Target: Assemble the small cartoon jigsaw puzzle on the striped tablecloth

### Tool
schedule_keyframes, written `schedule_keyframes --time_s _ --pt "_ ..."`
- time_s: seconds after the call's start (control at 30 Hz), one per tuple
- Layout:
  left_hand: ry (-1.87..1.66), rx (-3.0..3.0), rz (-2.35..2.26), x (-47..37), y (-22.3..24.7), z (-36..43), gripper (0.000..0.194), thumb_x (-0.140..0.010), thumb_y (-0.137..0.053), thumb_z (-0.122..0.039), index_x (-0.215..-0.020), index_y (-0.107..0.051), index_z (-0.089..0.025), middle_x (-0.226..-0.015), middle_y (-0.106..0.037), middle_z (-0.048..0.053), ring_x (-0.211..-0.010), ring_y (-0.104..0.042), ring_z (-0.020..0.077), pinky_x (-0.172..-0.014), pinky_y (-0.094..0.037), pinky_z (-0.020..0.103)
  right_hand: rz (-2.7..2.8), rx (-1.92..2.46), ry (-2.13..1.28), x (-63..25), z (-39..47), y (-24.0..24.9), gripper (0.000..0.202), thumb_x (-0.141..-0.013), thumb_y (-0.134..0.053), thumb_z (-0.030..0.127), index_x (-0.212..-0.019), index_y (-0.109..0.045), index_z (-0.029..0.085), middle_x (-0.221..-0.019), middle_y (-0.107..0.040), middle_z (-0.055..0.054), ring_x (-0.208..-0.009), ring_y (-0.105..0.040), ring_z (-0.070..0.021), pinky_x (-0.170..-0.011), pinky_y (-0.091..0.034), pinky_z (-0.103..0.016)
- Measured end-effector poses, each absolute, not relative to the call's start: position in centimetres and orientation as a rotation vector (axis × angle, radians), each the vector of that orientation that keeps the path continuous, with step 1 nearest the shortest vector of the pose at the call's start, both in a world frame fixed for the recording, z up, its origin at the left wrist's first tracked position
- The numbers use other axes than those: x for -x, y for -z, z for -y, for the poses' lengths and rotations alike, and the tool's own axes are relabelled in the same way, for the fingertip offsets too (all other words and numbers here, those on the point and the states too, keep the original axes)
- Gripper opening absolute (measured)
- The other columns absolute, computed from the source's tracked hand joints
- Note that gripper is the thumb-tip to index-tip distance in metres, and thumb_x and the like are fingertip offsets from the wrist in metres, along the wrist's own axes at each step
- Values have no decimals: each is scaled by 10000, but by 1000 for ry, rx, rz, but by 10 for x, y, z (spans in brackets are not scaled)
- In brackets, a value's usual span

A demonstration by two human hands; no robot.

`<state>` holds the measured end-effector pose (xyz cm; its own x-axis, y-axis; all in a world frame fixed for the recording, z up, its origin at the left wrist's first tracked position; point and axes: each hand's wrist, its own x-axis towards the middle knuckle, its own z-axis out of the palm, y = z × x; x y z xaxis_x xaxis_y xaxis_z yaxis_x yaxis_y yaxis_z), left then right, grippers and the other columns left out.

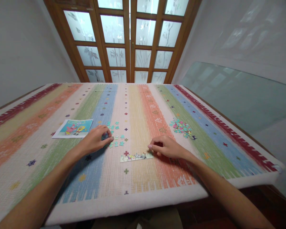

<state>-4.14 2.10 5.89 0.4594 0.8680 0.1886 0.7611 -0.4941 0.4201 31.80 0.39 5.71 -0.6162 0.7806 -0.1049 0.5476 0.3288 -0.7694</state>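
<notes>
Frame centre: I count one left hand (97,138) beside one loose-piece cluster (116,144), one right hand (169,147) beside one assembled strip (137,157); fingers curled, grip contents I cannot tell.

The tablecloth (137,127) across the centre is matt, coarse-woven cloth. The printed picture (76,128) at left looks like paper, the jigsaw strip (137,157) below centre like cardboard. At the top, wooden doors (127,47) hold frosted glass panes (112,29); the upper-right wall (248,35) is smooth, faintly glossy.
</notes>
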Motion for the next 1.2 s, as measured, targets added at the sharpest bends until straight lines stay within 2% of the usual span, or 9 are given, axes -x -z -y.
schedule_keyframes --time_s 0.17,0.33,0.53,0.63,0.8,0.9,1.0,1.2 --pt "-674 -2241 -1196 19 -64 -11 239 -940 -616 -399 -873 -696 -184 -743 -698 17 -662 -577 153 -639 -446 276 2237 1166 -1099 -314 -1 -58 170 -948 -665 315 -854 -721 185 -712 -668 -29 -625 -554 -137 -618 -412 -295" --pt "-723 -2066 -902 -24 -59 19 184 -959 -648 -325 -869 -706 -175 -784 -744 39 -693 -649 155 -670 -516 290 2118 1034 -1307 -305 10 -59 260 -916 -693 422 -974 -726 171 -671 -616 6 -562 -504 -115 -558 -380 -274" --pt "-716 -2066 -823 -47 -47 42 155 -947 -686 -297 -846 -717 -184 -721 -710 5 -633 -622 128 -632 -495 266 2132 854 -1395 -292 23 -52 265 -850 -758 426 -942 -761 177 -595 -486 62 -546 -402 -98 -545 -313 -260" --pt "-733 -2063 -825 -48 -45 43 157 -951 -699 -292 -839 -715 -183 -720 -708 0 -633 -618 123 -642 -489 265 2100 859 -1377 -288 27 -48 241 -859 -741 406 -904 -754 170 -606 -506 54 -545 -402 -93 -548 -318 -258" --pt "-701 -2266 -776 -38 -52 36 155 -983 -655 -349 -974 -688 -198 -886 -710 41 -788 -637 169 -738 -511 317 2072 917 -1383 -296 18 -48 274 -867 -700 352 -1061 -738 161 -713 -650 3 -579 -479 -104 -556 -367 -252" --pt "-611 -2466 -742 -26 -58 30 148 -954 -647 -332 -1023 -662 -202 -989 -667 70 -927 -613 220 -827 -513 375 2122 983 -1312 -309 6 -51 175 -850 -690 291 -918 -763 147 -707 -672 -23 -584 -497 -107 -557 -372 -260" --pt "-572 -2601 -756 -17 -60 25 117 -933 -609 -300 -996 -646 -208 -969 -632 65 -903 -582 231 -816 -498 399 2166 1054 -1309 -320 -4 -53 126 -808 -705 260 -823 -761 148 -656 -659 -16 -569 -497 -106 -549 -373 -260" --pt "-540 -2669 -746 -10 -53 20 76 -925 -574 -266 -919 -629 -214 -927 -622 57 -863 -573 227 -779 -485 395 2270 1144 -1344 -325 -6 -57 117 -792 -715 259 -801 -754 150 -621 -655 -11 -549 -525 -109 -534 -370 -261"
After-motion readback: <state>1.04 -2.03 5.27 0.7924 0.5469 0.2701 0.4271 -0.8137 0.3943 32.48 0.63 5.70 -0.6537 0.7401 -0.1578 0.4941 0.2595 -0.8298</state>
